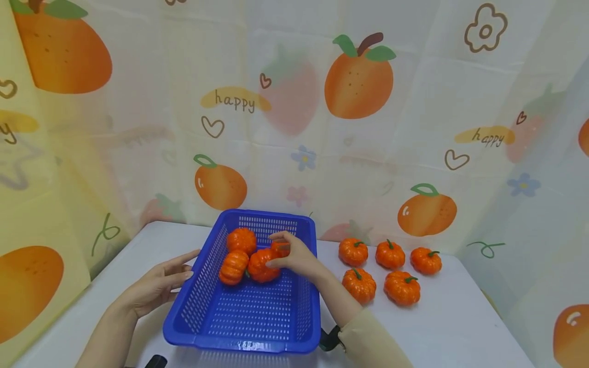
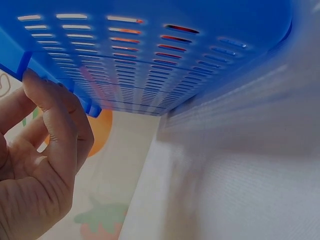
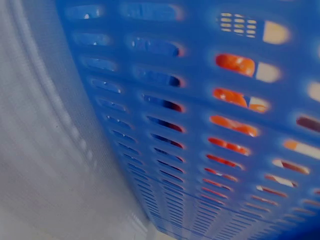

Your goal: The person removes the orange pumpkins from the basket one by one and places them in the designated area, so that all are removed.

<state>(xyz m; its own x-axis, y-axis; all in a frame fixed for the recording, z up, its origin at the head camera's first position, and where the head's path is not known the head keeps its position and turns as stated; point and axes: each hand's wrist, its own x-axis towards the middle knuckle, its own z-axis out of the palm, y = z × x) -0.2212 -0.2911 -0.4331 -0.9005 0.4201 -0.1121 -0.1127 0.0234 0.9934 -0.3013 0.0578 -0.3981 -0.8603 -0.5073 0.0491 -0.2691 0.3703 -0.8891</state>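
The left hand [image 1: 154, 286], fingers loosely spread, touches the left edge of a blue basket [image 1: 244, 344], inside which three orange pumpkins [image 1: 233, 267] cluster beside a fourth pumpkin [image 1: 279, 249] held by the right hand [image 1: 296, 255], with five more pumpkins [image 1: 390, 255] on the white bench [image 1: 460, 322] farther right.

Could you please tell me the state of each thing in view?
Blue basket: upright, partly filled.
Basket pumpkins: four visible, grouped toward the far end.
Loose pumpkins: five, resting on the white table, green stems attached.
Left hand: fingers loosely bent at the basket's left side.
Right hand: fingers curled around the partly hidden pumpkin.
Fruit-print curtain: hanging behind the table.
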